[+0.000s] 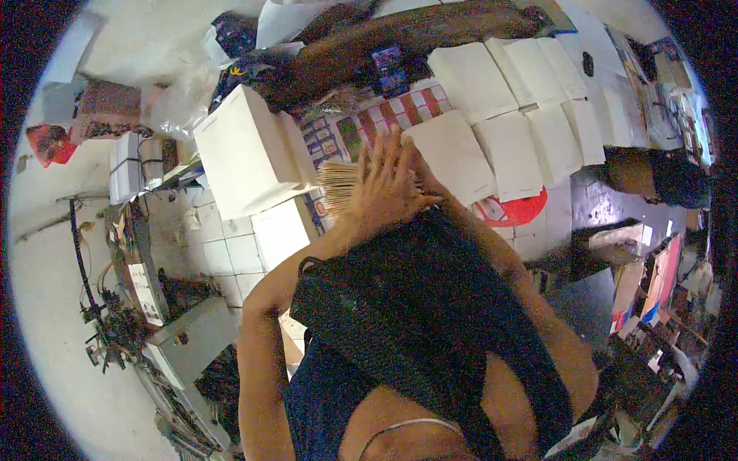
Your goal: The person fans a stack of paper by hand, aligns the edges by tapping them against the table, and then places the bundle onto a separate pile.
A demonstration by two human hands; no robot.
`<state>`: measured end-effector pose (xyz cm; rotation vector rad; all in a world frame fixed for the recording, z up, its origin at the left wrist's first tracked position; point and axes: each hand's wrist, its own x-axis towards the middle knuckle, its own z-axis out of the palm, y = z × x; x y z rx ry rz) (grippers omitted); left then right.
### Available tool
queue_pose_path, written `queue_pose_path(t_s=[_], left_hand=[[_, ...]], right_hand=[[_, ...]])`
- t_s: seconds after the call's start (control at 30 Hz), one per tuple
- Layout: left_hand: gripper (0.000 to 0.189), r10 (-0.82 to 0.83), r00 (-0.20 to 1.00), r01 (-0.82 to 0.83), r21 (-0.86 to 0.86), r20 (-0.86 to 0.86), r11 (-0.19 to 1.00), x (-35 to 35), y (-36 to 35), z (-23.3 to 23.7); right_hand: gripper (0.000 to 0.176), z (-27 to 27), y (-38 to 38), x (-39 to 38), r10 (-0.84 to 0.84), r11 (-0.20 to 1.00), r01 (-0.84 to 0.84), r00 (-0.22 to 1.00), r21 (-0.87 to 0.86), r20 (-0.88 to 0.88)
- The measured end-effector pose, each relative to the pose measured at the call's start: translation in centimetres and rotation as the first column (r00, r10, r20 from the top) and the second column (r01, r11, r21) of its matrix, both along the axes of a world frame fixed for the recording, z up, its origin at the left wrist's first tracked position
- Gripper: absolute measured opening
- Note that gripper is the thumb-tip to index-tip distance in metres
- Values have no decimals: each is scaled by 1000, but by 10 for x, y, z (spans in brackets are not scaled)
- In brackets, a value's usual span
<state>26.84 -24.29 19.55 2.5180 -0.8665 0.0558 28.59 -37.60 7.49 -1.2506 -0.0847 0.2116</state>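
Black cloth, the dark sleeveless garment (407, 307) you wear, comes up to the near side of the thick stack of thin cream paper sheets with ridged edges (336, 190). Your left hand (388, 188) lies over that stack, back up, fingers stretched out and slightly parted, thumb pointing right. Your right hand (425, 170) is at the stack's right end, partly covered by the left; you can't tell from here whether it pinches anything.

Just left of the stack, toward you, is a low white paper block (284, 233), with pale square floor tiles (231, 250) beyond its left side. A taller, wider white paper block (238, 154) stands left of the stack too. To the stack's right, near your right hand, lies a broad cream-white paper pile (453, 154), with more white paper piles (503, 154) past it and a red rounded thing with white markings (533, 206) below their near edge.

Behind the stack a printed sheet of blue and red squares (403, 110) spreads out; farther back are a small dark-blue printed packet (390, 69) and a long brown beam-like piece (400, 36).
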Motion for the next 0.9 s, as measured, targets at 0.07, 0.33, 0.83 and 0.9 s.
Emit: queue_pose_path(t_s=[0.07,0.33,0.83,0.9], left_hand=[[111,-8,1000,8,-39,-12,999,1,-8,6],[118,169,986,-167,133,-7,977,-2,21,19],[114,-19,1000,16,138,20,990,-5,9,-6],[112,25,999,-28,103,30,994,-2,6,8]], right_hand=[[58,-1,2,-3,-3,999,3,1000,39,-6],[61,-11,-8,-7,119,988,-120,993,-99,-15],[73,-17,0,-17,-123,992,124,992,-38,42],[69,-17,-4,-17,-82,997,83,995,-9,49]])
